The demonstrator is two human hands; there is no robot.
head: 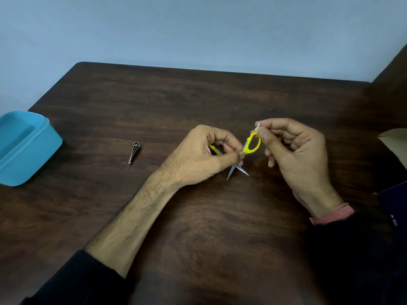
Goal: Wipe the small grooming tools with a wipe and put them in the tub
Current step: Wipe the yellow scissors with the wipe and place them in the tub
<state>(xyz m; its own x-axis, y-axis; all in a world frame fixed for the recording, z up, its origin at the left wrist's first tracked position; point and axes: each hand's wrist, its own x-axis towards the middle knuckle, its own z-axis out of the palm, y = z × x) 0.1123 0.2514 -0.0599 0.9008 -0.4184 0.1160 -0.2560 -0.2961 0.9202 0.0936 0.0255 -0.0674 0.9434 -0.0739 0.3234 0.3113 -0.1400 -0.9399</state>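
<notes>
Small yellow-handled scissors (251, 145) hover over the middle of the dark wooden table (198, 102), blades spread and pointing down toward me. My left hand (198, 157) pinches them near the pivot, one yellow loop tucked under its fingers. My right hand (299, 155) pinches a small white wipe (257, 127) against the top of the other yellow loop; most of the wipe is hidden by the fingers. A metal nail clipper (134, 152) lies on the table left of my hands. The blue tub (41, 148) stands at the table's left edge, and nothing shows inside it.
A brown cardboard piece (394, 139) and a dark blue flat object (394, 205) sit at the right edge. A pale wall rises behind the table's far edge. Dark sleeves cover both forearms near the bottom.
</notes>
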